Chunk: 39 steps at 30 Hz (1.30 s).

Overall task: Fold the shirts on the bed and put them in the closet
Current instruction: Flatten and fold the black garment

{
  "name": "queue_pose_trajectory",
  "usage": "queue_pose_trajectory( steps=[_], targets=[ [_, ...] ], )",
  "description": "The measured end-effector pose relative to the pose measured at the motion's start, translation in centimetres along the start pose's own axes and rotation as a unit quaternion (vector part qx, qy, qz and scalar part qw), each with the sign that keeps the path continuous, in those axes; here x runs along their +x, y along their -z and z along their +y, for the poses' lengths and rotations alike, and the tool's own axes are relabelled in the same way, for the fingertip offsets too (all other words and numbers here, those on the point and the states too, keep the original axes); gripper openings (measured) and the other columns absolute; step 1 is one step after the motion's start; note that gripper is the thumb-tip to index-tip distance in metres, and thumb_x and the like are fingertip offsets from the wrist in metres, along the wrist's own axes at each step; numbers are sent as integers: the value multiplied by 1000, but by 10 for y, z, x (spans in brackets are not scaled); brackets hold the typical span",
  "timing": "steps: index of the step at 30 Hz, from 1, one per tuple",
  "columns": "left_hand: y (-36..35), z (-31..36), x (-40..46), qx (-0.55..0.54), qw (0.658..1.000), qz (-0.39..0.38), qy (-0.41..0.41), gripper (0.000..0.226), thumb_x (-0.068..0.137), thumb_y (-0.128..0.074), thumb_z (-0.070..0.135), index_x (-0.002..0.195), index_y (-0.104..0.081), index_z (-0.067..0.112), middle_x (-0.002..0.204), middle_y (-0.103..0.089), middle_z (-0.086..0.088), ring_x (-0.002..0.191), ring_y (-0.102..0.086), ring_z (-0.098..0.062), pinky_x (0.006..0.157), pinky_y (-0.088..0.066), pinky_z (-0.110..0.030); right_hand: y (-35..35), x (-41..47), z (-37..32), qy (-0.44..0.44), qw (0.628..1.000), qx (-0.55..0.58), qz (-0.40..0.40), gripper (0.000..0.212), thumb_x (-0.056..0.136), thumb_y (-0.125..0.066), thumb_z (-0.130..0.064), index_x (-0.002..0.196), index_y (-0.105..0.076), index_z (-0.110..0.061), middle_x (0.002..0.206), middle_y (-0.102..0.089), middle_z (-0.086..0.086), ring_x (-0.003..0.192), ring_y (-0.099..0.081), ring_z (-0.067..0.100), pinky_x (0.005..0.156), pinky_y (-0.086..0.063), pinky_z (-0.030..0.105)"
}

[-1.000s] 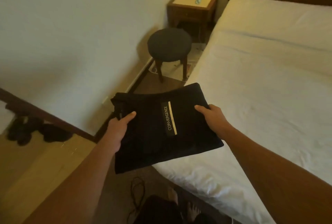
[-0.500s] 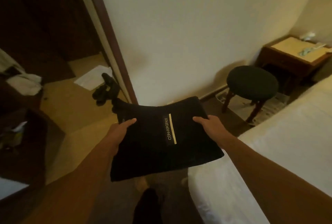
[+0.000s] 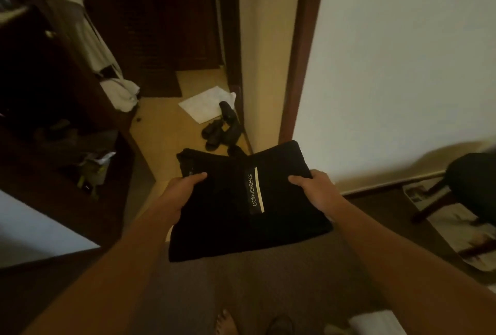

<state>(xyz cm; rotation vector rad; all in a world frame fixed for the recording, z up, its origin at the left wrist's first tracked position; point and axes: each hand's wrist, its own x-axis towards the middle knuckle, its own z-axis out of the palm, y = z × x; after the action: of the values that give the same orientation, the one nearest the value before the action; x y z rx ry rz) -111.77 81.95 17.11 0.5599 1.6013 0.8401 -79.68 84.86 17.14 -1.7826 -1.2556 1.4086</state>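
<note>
A folded black shirt point(image 3: 241, 200) is held flat in the air, low in the middle. Its left edge is gripped by the left hand point(image 3: 178, 191) and its right edge by the right hand point(image 3: 315, 189), thumbs on top. The folding looks done. Dark shelves point(image 3: 53, 125), maybe the closet, are seen at the left. The shirt is not yet put away.

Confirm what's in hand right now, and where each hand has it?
A folded black shirt, carried flat. The left hand grips its left edge, the right hand its right edge, each with the thumb on top.
</note>
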Motion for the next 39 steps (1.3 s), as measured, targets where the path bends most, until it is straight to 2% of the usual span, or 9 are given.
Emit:
queue_pose_trajectory(
  steps=[5,8,12,18,23,28,32,36,39],
  targets=[
    [74,59,46,-20,1000,14,-18,78,61,-91,45,128,-61,18,118,-72,-12,108,-70,-35,100,-52,-55,-63,59,-71,36,999,-20,-20,44,93,-67,-43,126,-59,-15,111,-69,3,100,-68,22,92,-54,40],
    [101,86,67,-14,998,40,-55,52,82,-82,36,126,-63,16,119,-71,-11,111,-67,-33,105,-49,-54,-94,92,-104,45,998,-18,-38,42,95,-65,-41,126,-57,-15,112,-69,3,101,-67,23,91,-53,40],
    [132,113,100,-7,993,87,-79,44,87,-78,37,124,-66,17,117,-71,-9,110,-67,-32,105,-49,-54,-129,133,-140,64,996,-30,-55,40,97,-63,-37,127,-57,-12,112,-67,4,100,-64,21,77,-49,32],
    [152,164,162,1,986,125,-107,29,94,-72,33,118,-68,17,110,-71,-6,103,-68,-27,100,-52,-50,-167,210,-187,86,993,-43,-65,44,100,-59,-37,135,-53,-12,122,-63,6,110,-61,24,89,-48,35],
    [154,217,227,-23,983,144,-113,33,93,-73,30,121,-66,13,110,-73,-9,105,-69,-30,99,-53,-51,-175,296,-233,95,991,-71,-60,46,99,-59,-42,136,-53,-14,125,-63,5,117,-60,27,103,-50,46],
    [153,264,283,-46,982,149,-105,42,90,-75,35,124,-63,13,115,-71,-11,107,-69,-33,102,-51,-56,-174,374,-283,104,987,-87,-82,47,97,-61,-43,134,-56,-14,123,-65,4,116,-61,27,104,-50,48],
    [161,295,327,-69,981,157,-90,64,75,-84,49,126,-61,16,116,-72,-10,104,-71,-33,98,-53,-56,-183,430,-318,105,985,-100,-94,48,97,-61,-43,135,-55,-14,124,-65,5,115,-62,28,103,-50,48],
    [170,332,367,-68,979,166,-94,41,89,-77,36,123,-66,16,112,-74,-8,104,-70,-30,101,-52,-54,-201,480,-350,101,985,-98,-104,49,97,-61,-44,137,-55,-16,124,-64,4,117,-61,27,104,-49,50],
    [186,361,405,-58,980,169,-93,39,91,-75,34,124,-66,15,113,-73,-8,105,-70,-29,102,-51,-53,-223,519,-375,97,985,-95,-110,48,97,-61,-45,136,-55,-17,122,-64,2,115,-61,26,103,-50,50]
  ],
)
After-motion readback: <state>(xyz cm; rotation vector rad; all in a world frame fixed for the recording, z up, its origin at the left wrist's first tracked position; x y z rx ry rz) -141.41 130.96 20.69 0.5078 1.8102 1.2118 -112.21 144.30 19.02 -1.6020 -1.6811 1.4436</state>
